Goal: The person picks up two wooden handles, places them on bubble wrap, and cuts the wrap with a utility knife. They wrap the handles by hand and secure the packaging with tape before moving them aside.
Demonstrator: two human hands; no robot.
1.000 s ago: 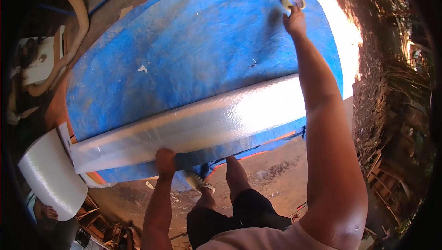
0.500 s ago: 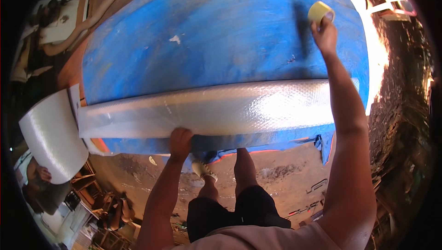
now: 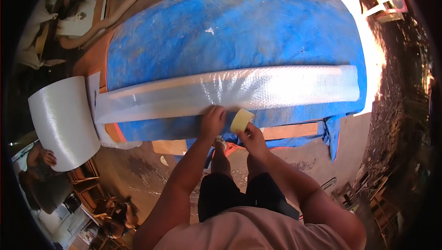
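A long package in bubble wrap (image 3: 285, 86) lies across the blue tarp (image 3: 184, 43) near its front edge. My left hand (image 3: 213, 120) is closed at the front edge of the wrap, at about its middle; whatever its fingers pinch is too small to make out. Just to the right, my right hand (image 3: 252, 140) grips a roll of yellowish tape (image 3: 241, 120) over the front edge of the tarp. No strip between the roll and the wrap can be made out.
A large roll of bubble wrap (image 3: 64, 121) stands off the left end, with another person's hand (image 3: 48, 157) on it. Wooden furniture pieces (image 3: 85, 181) lie at the lower left. A chair (image 3: 384, 2) is at the upper right. A hose (image 3: 106, 23) curves at the upper left.
My right hand has come from the far right of the tarp back beside my left hand, bringing the tape roll. My left hand stays at the wrap's front edge. The view has shifted.
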